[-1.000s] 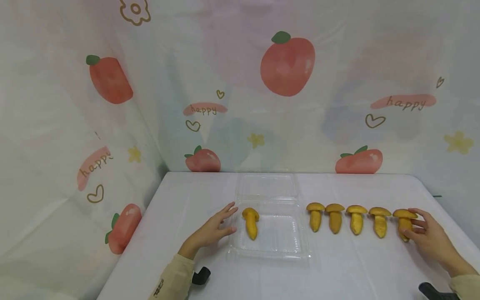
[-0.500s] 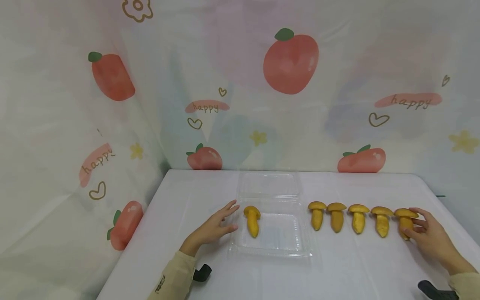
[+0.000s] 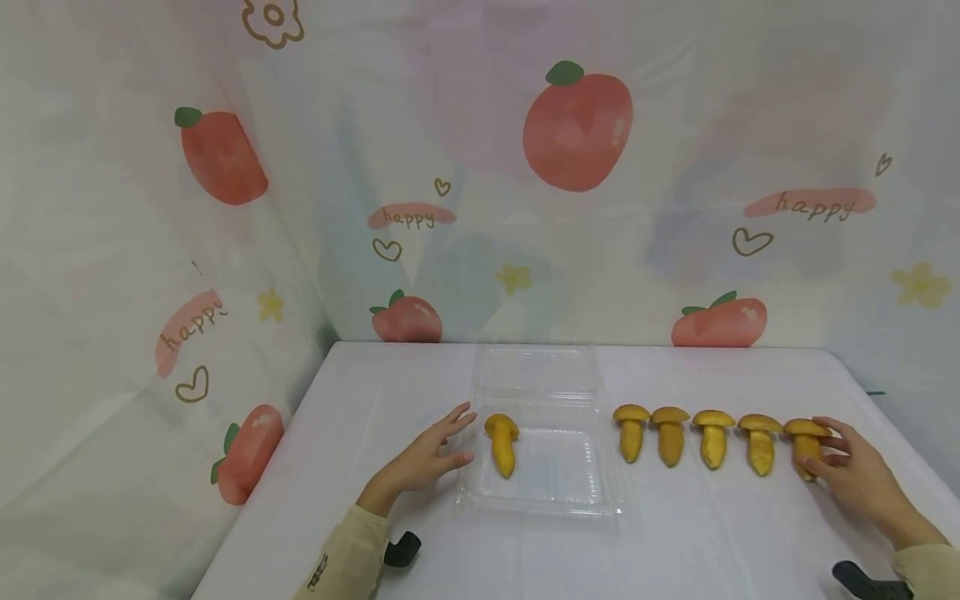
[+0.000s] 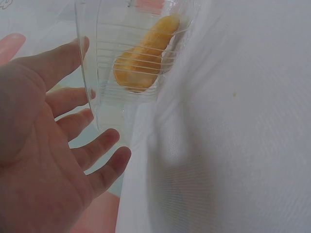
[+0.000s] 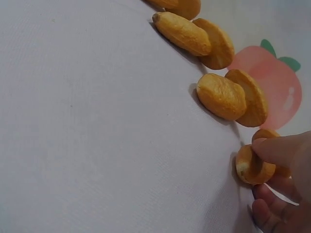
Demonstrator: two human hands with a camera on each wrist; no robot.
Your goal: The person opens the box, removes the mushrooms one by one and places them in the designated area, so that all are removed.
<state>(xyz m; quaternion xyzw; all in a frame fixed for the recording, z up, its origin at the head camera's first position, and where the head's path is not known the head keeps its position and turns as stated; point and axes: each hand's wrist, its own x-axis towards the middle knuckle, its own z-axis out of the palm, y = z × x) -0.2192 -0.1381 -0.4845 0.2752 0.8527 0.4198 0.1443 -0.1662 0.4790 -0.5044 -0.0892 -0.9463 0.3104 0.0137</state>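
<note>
On the right of the table, my right hand (image 3: 862, 471) pinches the stem of the end mushroom (image 3: 805, 454) between thumb and fingers. In the right wrist view that mushroom (image 5: 250, 167) lies on its side, partly hidden by the thumb. My left hand (image 3: 420, 458) is spread at the left side of a clear plastic clamshell box (image 3: 555, 504), whose lid (image 3: 536, 371) is folded back. Its fingertips are right at the box wall in the left wrist view. Inside the box, to the left, lies one yellow mushroom (image 3: 502, 446), seen through the ribbed wall.
Several more yellow mushrooms (image 3: 713, 442) lie in a row between the box and my right hand, caps pointing away. The white tablecloth (image 3: 675, 542) runs back to a fruit-printed curtain (image 3: 600, 275). A dark curved object (image 3: 403, 550) shows by the left sleeve.
My right hand and the mushroom it pinches have shifted very slightly left. The left hand, the box and the other mushrooms stay as they were.
</note>
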